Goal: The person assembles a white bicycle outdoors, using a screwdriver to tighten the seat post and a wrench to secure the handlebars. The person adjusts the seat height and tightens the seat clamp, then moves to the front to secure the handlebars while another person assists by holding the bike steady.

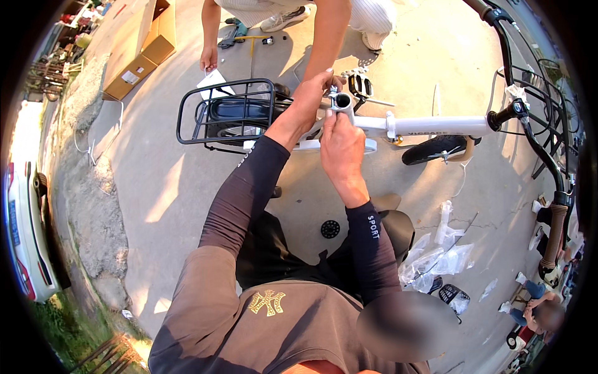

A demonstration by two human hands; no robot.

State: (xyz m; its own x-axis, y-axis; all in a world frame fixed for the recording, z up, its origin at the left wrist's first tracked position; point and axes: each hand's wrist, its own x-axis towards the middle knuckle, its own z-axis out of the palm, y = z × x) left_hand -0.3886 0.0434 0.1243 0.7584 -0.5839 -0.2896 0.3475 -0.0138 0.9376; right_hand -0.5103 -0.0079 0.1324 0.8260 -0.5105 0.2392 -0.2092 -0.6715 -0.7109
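A white bicycle frame (430,126) lies across the view in front of me, with the open top of its seat tube (343,100) facing up. My right hand (342,146) is closed round that tube, the thumb pressed up along its side. At the tube's rim, my left hand (307,103) has its fingers closed at the silver seat clamp (333,93); its fingertips are partly hidden. A black rear rack (225,112) over the rear wheel sits left of my hands. Just beyond the tube is a pedal (360,86) with amber reflectors.
A co-worker's arm (332,37) reaches down beside my left hand; their other hand (209,59) is at a white sheet. The handlebar (529,131) stands right. Plastic bags (436,262), a black disc (330,229), a cardboard box (138,56) and tools (237,34) lie on the ground.
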